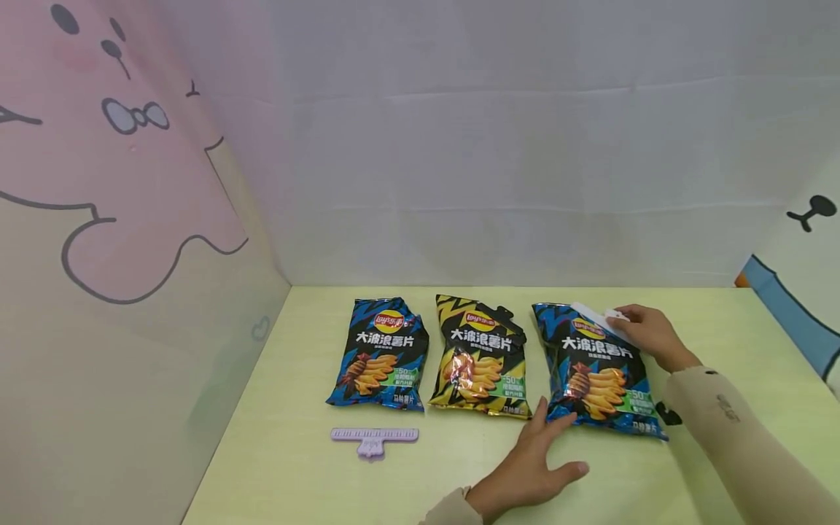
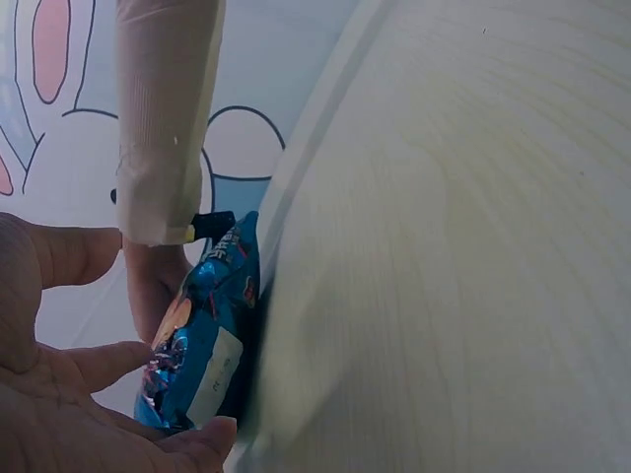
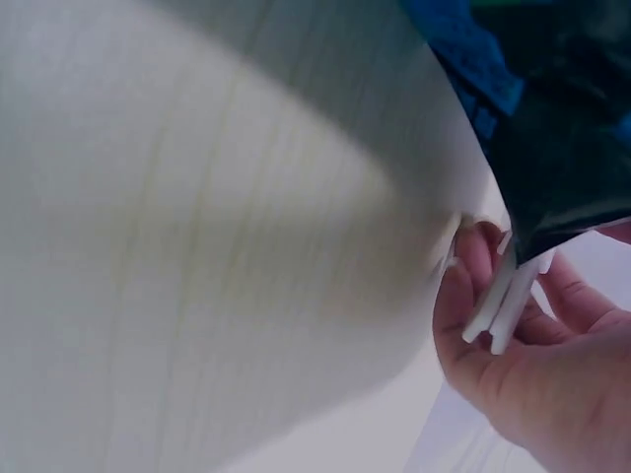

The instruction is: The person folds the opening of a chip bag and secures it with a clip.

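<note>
Working on a pale yellow-green, wood-grained table (image 1: pixel 262 467). Attending to the plump blue-and-black foil chip bag (image 1: pixel 593 372) at the right end of a row of three, face up, just beside a yellow-and-black foil chip bag (image 1: pixel 482 361). Resting the left hand (image 1: pixel 528 467) by the lower edge with fingers spread and unclenched, seemingly touching the foil; better to press only lightly there, enough to stop sliding without crushing the contents. Curling the fingers of the right hand (image 1: pixel 650 335) around a long white plastic clip (image 1: pixel 588 313), slanted across the upper right corner. Impossible to tell how deeply the foil sits between the bars. Best to flatten the corner first, push the bars fully past it, and check both ends before letting go. Worth comparing with the slanting black plastic clip (image 1: pixel 502 321) on the middle bag's upper right corner, similarly placed.
</note>
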`<state>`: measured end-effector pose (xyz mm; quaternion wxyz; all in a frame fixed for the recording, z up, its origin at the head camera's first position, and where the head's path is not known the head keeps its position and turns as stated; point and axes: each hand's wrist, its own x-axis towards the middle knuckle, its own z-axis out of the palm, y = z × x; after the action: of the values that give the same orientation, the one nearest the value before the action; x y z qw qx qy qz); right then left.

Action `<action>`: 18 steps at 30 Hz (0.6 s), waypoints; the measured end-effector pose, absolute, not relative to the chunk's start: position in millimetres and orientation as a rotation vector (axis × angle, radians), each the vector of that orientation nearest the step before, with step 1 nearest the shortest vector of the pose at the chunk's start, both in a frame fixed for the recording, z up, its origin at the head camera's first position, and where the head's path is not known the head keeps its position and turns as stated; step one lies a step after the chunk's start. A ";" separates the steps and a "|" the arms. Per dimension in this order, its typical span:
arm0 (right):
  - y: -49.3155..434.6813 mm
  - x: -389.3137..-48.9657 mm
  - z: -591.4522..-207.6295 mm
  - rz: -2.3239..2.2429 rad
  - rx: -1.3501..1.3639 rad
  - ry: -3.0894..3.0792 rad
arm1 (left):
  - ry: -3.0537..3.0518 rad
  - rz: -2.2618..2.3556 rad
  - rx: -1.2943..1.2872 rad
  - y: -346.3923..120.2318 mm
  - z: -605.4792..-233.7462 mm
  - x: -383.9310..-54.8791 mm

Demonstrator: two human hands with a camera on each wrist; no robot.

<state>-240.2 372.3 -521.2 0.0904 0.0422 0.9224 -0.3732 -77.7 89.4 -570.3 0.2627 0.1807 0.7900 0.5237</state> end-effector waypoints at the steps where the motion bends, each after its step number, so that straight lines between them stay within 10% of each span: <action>1: 372.6 -239.1 -520.1 -1.104 0.123 2.741 | 2.139 1.415 0.486 87.2 -561.0 -75.0; 18: 363.8 -224.2 -490.3 -1.113 0.116 2.766 | 2.393 1.389 0.603 41.1 -519.4 -70.6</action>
<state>-224.2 363.8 -490.3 0.0787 0.0389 0.9242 -0.3718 -70.6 41.1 -519.4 0.1545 0.2103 0.8349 0.4846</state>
